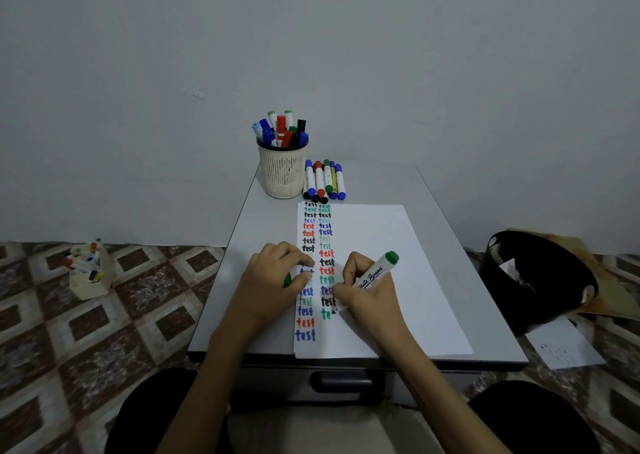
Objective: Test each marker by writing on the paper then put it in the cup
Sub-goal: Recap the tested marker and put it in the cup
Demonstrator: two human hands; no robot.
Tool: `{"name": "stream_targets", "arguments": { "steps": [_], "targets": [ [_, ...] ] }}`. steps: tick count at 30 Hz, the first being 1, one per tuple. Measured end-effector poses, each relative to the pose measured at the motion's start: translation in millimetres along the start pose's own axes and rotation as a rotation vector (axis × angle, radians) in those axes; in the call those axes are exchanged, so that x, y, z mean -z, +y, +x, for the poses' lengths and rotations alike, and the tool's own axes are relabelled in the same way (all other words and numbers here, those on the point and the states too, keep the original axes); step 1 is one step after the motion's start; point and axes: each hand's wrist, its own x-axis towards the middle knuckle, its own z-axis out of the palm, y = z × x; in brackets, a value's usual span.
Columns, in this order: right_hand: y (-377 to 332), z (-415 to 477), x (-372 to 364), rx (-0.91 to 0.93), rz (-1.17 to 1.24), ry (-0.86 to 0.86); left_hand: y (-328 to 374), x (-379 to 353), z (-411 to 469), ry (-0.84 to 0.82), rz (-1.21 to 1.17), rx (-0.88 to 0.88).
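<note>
The right hand (372, 294) pinches a green marker (375, 275), its tip on the paper (388, 280) near the table's (485, 332) front edge (mid-word). The left hand (277, 280) curls around a green cap (287, 279). The cup (282, 173) stands at the far edge.

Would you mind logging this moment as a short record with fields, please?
right hand: holds green marker, tip on paper, writing a green word, "te" showing
left hand: rests on paper, closed on green cap
cup: upright at table's far end, full of markers
loose markers: in a row right of cup, on table
paper: two columns of "test" in several colours
</note>
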Motion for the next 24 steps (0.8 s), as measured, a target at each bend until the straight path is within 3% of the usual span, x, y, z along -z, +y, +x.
{"name": "stream_targets", "arguments": {
  "steps": [24],
  "targets": [
    [-5.0, -3.7, -0.3, 0.001, 0.107, -0.002, -0.2, -0.3, 1.6, -0.025, -0.034, 0.05]
  ]
}}
